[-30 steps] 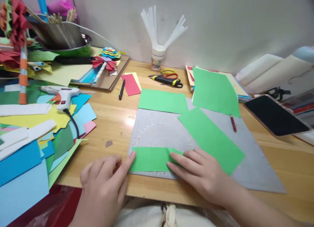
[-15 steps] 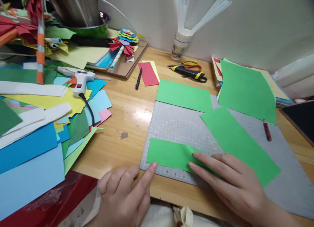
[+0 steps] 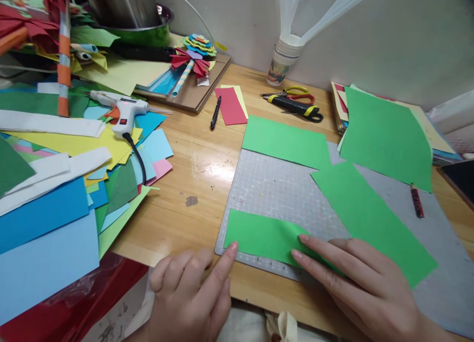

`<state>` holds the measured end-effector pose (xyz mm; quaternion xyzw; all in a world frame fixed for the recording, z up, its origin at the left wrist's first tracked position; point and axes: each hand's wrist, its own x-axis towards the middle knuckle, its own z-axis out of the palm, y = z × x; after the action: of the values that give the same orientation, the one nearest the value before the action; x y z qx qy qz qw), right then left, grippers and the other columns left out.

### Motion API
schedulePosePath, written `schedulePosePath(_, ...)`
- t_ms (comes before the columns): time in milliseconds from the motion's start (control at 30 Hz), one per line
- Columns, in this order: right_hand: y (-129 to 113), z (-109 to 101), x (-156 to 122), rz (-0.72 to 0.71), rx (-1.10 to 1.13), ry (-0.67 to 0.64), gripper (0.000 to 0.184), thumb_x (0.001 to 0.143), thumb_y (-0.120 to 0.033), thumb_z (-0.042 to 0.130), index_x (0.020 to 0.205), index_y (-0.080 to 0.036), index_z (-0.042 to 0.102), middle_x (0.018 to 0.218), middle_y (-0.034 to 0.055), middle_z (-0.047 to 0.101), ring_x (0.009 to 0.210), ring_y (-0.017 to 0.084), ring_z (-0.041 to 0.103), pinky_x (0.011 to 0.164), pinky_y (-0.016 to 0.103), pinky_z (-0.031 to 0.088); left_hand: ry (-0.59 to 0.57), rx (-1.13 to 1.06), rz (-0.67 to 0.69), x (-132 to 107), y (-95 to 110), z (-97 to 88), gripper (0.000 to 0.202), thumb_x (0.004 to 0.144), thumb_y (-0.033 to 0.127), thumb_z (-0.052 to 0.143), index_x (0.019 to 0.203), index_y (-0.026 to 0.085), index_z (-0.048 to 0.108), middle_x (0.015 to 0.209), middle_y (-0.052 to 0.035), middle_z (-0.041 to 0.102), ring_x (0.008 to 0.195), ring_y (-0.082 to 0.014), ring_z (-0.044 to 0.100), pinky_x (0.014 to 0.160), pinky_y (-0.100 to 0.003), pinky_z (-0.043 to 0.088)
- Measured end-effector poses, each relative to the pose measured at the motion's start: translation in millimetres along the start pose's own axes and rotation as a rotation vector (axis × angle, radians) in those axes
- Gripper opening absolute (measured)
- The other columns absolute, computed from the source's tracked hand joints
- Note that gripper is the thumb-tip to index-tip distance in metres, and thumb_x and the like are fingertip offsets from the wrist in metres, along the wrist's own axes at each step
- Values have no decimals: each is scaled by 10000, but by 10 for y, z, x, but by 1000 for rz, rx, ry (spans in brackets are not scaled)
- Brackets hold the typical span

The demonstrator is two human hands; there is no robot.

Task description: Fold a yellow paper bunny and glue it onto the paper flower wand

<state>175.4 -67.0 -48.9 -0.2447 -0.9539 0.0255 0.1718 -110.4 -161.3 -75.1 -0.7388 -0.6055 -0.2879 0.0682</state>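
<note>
A folded-looking strip of green paper (image 3: 264, 233) lies along the near left edge of a grey cutting mat (image 3: 281, 181). My left hand (image 3: 192, 287) presses its stretched index fingertip on the strip's lower left corner, the other fingers curled. Across the strip's right part rests my right hand (image 3: 365, 278), two fingers stretched and spread over it. The paper bulges up a little by those fingertips; its right end and my right thumb are hidden under the hand. Another green paper strip (image 3: 374, 221) slants beside my right hand. A green paper rectangle (image 3: 287, 142) covers the mat's far edge.
A red-handled cutter (image 3: 416, 201) lies on the mat, beside a larger green sheet (image 3: 387, 134) on a paper stack. Pliers (image 3: 292, 105), a black pen (image 3: 216, 113) and a paper cup (image 3: 279, 68) stand farther back. A glue gun (image 3: 124, 115) sits on coloured paper scraps at left.
The view has shifted slightly, so most things sit farther right in the picture. Both hands keep their places on the green strip.
</note>
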Motion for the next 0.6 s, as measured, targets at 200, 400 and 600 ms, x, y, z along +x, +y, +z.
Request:
schedulePosePath(200, 3, 8, -7, -2, 27, -11, 505, 914, -24, 459, 1381, -190, 559, 1278, 114, 660, 872, 238, 625, 699, 398, 495, -1, 5, -28, 10, 26, 9, 369, 868, 203, 547, 1215, 236, 668, 803, -39, 620, 779, -215, 540, 744, -382, 350)
schedulePosePath(400, -8, -1, -15, -7, 24, -14, 490, 923, -33, 455, 1371, -195, 571, 1259, 104, 672, 865, 236, 637, 696, 391, 500, 6, 17, -35, 32, 23, -2, 382, 840, 197, 551, 1199, 244, 674, 759, -23, 627, 743, -199, 563, 710, -369, 367)
schedulePosePath(600, -17, -9, -25, -4, 23, -39, 483, 928, -39, 459, 1371, -198, 571, 1272, 100, 665, 883, 242, 634, 714, 398, 501, 11, 26, -58, 17, 44, 12, 355, 872, 203, 523, 1201, 235, 653, 791, -32, 648, 767, -212, 554, 730, -385, 366)
